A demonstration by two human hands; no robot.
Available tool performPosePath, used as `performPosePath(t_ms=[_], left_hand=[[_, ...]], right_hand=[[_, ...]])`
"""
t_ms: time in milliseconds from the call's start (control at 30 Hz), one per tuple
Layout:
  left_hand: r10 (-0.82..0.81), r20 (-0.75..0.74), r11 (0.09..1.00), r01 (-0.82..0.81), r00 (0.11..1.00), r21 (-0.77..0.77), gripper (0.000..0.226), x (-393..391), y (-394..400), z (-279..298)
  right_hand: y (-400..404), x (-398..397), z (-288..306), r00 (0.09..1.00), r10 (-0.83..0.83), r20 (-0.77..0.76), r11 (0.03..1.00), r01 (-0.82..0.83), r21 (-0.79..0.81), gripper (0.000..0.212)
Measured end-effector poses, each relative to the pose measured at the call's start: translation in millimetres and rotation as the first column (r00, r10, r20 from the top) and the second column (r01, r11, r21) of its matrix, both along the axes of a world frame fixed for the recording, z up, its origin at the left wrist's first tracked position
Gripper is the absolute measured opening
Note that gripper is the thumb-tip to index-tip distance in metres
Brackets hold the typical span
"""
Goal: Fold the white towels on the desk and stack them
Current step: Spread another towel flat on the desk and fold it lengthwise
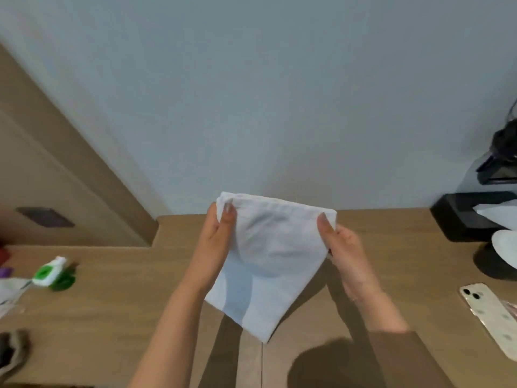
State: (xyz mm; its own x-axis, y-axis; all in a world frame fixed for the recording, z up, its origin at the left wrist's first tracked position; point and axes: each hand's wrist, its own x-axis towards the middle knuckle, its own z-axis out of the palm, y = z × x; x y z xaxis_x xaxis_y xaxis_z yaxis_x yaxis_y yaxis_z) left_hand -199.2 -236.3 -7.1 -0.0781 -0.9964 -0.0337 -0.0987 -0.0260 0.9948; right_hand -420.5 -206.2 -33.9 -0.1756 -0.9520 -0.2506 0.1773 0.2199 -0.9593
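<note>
A white towel (268,264) hangs in the air above the wooden desk (112,317), folded over along its top edge and tapering to a point at the bottom. My left hand (216,239) pinches its upper left corner between thumb and fingers. My right hand (345,247) pinches the upper right corner the same way. The towel's lower tip hangs just above the desk surface between my forearms. No other towel or stack is in view.
A phone (486,315) lies at the right edge of the desk. A black box with white paper (472,217) and a dark round base (492,264) stand at the far right. A green and white container (51,273) lies at the left. A dark object (12,351) sits at the lower left. The wall is close behind.
</note>
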Motion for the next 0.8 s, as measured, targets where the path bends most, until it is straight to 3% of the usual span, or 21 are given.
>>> performPosePath(t_ms=[167, 300, 567, 667, 700, 800], left_hand=[[0.243, -0.019, 0.963, -0.244, 0.970, -0.112, 0.042, 84.2, 40.3, 46.7], [0.321, -0.035, 0.932, -0.323, 0.946, -0.167, 0.039, 152.0, 81.1, 61.4], [0.529, -0.078, 0.829, -0.534, 0.845, -0.166, 0.031, 244.0, 166.5, 66.7], [0.663, -0.049, 0.718, -0.654, 0.747, -0.238, 0.078, 258.9, 190.5, 67.3], [0.697, -0.028, 0.686, -0.678, 0.717, -0.265, 0.083, 262.2, 199.9, 65.1], [0.752, 0.075, 0.639, -0.695, 0.655, -0.331, 0.039, 262.7, 231.5, 58.7]], right_hand=[[7.3, 83.7, 56.4, 0.989, 0.147, -0.018, 0.970, -0.148, -0.191, 0.059], [21.4, 150.1, 73.1, 0.965, 0.261, 0.039, 0.927, -0.239, -0.288, 0.049], [48.8, 267.4, 78.1, 0.849, 0.528, 0.040, 0.808, -0.487, -0.330, 0.039], [60.8, 304.6, 75.8, 0.789, 0.607, 0.089, 0.770, -0.558, -0.308, 0.039], [64.7, 315.2, 74.6, 0.767, 0.631, 0.114, 0.758, -0.577, -0.305, 0.039], [75.6, 341.0, 69.6, 0.717, 0.682, 0.145, 0.714, -0.608, -0.347, 0.029]])
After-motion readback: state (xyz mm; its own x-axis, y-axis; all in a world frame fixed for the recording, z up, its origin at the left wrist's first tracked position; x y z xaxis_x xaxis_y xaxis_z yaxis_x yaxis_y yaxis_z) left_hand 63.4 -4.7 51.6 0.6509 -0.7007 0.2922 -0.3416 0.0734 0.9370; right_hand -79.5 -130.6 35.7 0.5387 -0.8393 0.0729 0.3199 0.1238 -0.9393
